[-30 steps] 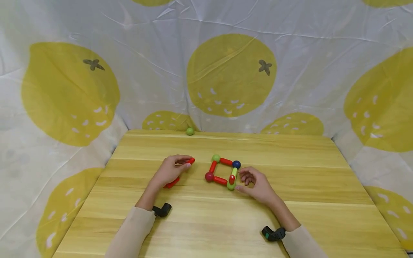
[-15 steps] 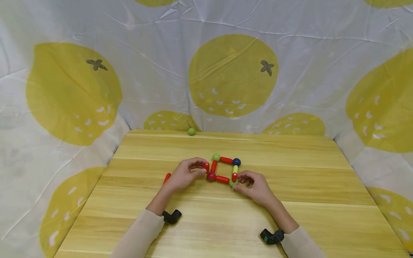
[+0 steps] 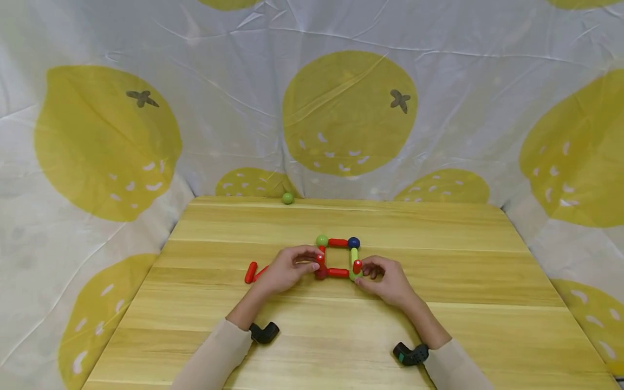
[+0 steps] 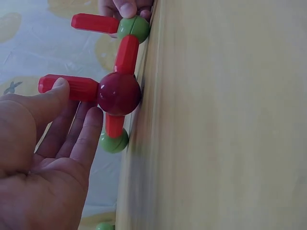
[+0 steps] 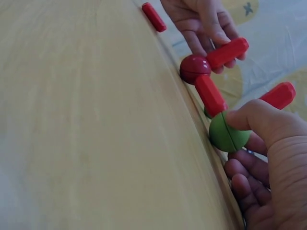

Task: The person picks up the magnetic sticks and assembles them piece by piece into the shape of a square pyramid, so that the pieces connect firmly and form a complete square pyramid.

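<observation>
A square of rods and balls lies on the wooden table. My left hand [image 3: 292,266] pinches a red rod [image 4: 72,88] that stands upright on the dark red ball [image 4: 119,93] at the near left corner. At the near right corner my right hand [image 3: 389,281] holds the green ball [image 5: 227,132] with its thumb and fingers. Another red rod [image 3: 357,266] stands up from that ball. A red rod [image 3: 338,273] joins these two balls. The far corners are a light green ball [image 3: 322,241] and a blue ball [image 3: 353,242], with a yellow-green rod [image 3: 354,254] on the right side.
Left of the left hand lies a loose red rod [image 3: 251,272], with a second red rod [image 3: 261,273] partly hidden by that hand. A lone green ball [image 3: 288,198] sits at the table's back edge, by the lemon-print cloth [image 3: 234,108].
My left hand has moved right with the red rod, which has gone from tilted to upright on the dark red ball. The right hand has stayed at the green ball.
</observation>
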`<state>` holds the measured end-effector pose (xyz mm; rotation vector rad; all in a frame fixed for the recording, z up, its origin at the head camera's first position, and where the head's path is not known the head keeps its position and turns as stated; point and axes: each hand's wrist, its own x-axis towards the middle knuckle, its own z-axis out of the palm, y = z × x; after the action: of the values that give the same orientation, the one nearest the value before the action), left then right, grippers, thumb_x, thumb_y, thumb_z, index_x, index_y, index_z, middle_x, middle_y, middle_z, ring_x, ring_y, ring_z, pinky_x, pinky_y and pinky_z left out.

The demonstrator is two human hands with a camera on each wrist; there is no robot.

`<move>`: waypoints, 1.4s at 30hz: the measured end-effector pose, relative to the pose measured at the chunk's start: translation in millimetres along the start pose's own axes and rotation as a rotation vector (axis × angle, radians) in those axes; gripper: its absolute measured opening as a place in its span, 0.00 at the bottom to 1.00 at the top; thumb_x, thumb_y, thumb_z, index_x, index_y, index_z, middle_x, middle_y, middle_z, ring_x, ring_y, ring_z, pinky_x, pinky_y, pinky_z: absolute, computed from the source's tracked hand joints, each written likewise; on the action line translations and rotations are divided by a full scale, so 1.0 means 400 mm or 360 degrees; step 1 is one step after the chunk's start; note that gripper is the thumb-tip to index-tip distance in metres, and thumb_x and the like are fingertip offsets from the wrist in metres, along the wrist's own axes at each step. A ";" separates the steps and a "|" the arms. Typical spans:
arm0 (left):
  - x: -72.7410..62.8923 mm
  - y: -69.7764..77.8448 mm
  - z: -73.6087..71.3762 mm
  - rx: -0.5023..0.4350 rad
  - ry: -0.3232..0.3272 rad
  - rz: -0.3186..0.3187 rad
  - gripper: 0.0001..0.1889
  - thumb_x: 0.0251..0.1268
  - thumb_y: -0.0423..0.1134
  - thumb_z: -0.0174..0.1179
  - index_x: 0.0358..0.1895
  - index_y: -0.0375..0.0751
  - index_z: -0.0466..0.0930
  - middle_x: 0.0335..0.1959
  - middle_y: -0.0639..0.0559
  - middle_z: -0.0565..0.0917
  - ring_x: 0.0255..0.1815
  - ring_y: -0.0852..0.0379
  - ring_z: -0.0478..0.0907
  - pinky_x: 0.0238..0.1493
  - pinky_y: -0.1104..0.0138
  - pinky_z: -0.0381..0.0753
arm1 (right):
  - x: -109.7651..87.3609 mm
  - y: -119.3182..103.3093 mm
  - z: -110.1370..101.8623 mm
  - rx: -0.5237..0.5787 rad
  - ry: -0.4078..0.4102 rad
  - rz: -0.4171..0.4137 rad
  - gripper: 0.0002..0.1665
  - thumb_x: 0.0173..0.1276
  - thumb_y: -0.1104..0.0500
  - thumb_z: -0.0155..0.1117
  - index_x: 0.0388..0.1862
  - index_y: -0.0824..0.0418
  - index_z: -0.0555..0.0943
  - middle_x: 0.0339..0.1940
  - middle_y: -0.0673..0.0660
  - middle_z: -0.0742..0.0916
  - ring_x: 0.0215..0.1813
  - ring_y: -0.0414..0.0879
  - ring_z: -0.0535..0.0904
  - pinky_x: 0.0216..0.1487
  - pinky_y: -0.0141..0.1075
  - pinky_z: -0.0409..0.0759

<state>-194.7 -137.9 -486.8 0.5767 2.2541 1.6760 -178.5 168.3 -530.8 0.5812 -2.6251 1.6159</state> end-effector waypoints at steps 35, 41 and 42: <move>-0.001 0.005 0.064 0.0245 -0.0310 0.0119 0.17 0.79 0.41 0.58 0.65 0.58 0.82 0.61 0.65 0.84 0.63 0.64 0.80 0.62 0.69 0.81 | 0.030 -0.027 0.008 0.0140 0.0434 0.0526 0.23 0.60 0.50 0.81 0.47 0.60 0.83 0.43 0.61 0.88 0.29 0.42 0.86 0.23 0.29 0.75; -0.010 0.016 0.025 0.0280 -0.0243 0.0076 0.15 0.78 0.45 0.59 0.61 0.52 0.85 0.56 0.61 0.88 0.57 0.60 0.85 0.58 0.69 0.83 | 0.039 -0.015 0.007 0.0134 0.0424 0.0518 0.21 0.62 0.52 0.80 0.48 0.60 0.85 0.43 0.62 0.90 0.29 0.42 0.88 0.22 0.29 0.74; -0.012 0.016 0.010 0.0297 -0.0219 0.0065 0.15 0.77 0.46 0.60 0.60 0.51 0.86 0.54 0.60 0.88 0.55 0.60 0.86 0.57 0.69 0.83 | 0.040 -0.013 0.006 0.0134 0.0421 0.0515 0.21 0.62 0.52 0.80 0.48 0.60 0.85 0.44 0.62 0.90 0.30 0.42 0.88 0.23 0.29 0.74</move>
<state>-187.8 -135.0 -482.0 0.7608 2.3268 1.4055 -191.3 159.1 -524.5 -0.0641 -2.5589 1.7454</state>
